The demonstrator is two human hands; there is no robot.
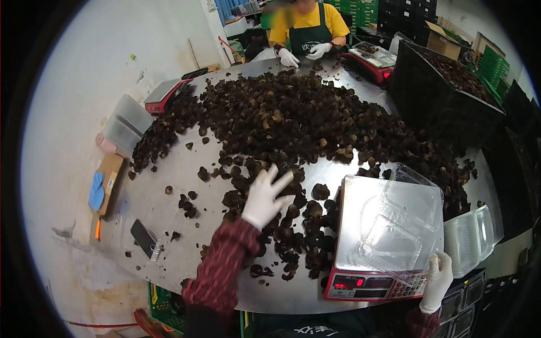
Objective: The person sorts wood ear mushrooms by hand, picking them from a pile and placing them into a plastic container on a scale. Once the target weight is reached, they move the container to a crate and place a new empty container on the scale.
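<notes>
My left hand [265, 200], in a white glove, is spread over the near edge of a big heap of dark brown mushroom-like pieces [270, 112], its fingers apart. At the right, my right hand [438, 281], also gloved, has its fingers closed on the near right corner of a clear plastic tray [394, 242]. That tray lies over the plate of a red scale [344, 284], whose display shows a red 0. Small loose clusters [315, 242] lie between my left hand and the scale.
Nested clear trays [470, 239] stand right of the scale. A large black crate [445, 90] is at the back right. A phone [143, 238], clear containers [127, 124] and another scale [163, 96] are at the left. Across the metal table stands a gloved co-worker [310, 28].
</notes>
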